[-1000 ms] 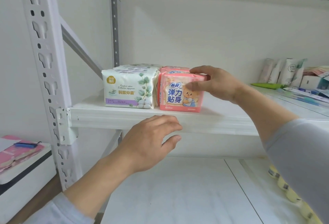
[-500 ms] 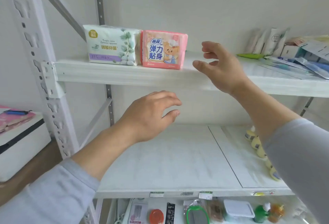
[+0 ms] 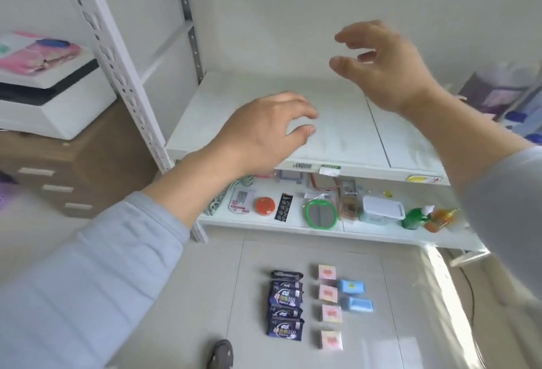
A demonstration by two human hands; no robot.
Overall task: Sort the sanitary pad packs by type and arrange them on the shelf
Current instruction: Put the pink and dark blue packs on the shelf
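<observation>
Sanitary pad packs lie in columns on the floor below me: several dark navy packs [image 3: 285, 307] on the left, several pale pink packs [image 3: 329, 305] in the middle, two light blue packs [image 3: 354, 295] on the right. My left hand [image 3: 264, 131] hovers in front of the middle shelf board [image 3: 337, 122], fingers loosely curled, holding nothing. Higher and to the right, my right hand [image 3: 384, 63] hangs in the air with relaxed, spread fingers and is empty too. The top shelf with the placed packs is out of view.
The white metal shelf post [image 3: 117, 66] stands at the left. A lower shelf [image 3: 264, 223] holds an orange lid [image 3: 264, 206], a green-rimmed mirror [image 3: 321, 216], a white box [image 3: 381, 210] and bottles [image 3: 416, 216]. A white box [image 3: 52, 98] rests on a brown drawer cabinet [image 3: 73, 175] at the left.
My view has swung down from the top shelf to the floor. My right hand let go of the pink pack and pulled back; both hands now hover empty at the middle shelf.
</observation>
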